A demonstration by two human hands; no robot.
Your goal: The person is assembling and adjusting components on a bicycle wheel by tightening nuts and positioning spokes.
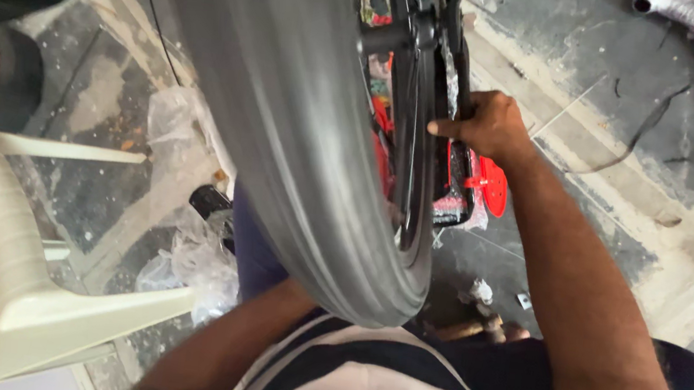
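- Grey, stained concrete floor (555, 79) lies below, cream plastic chair (11, 268) alongside.
- Right hand (488, 126) reaches forward, arm straight, its grip closed round the black frame bar (465, 77).
- Left hand hides behind the tyre; cannot tell its grip.
- Blurred grey tyre (287, 108) stands upright between the knees.

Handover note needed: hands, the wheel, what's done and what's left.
Right hand: gripping the black frame bar beside the wheel, fingers wrapped round it.
Left hand: hidden behind the tyre; only the forearm shows.
Tyre sits upright close in front of the person, blurred in the picture. Red reflector disc just below the right hand. White plastic chair on the left.
Done: cannot tell from this view.
Left: check what the left hand is doing before letting go of the frame.
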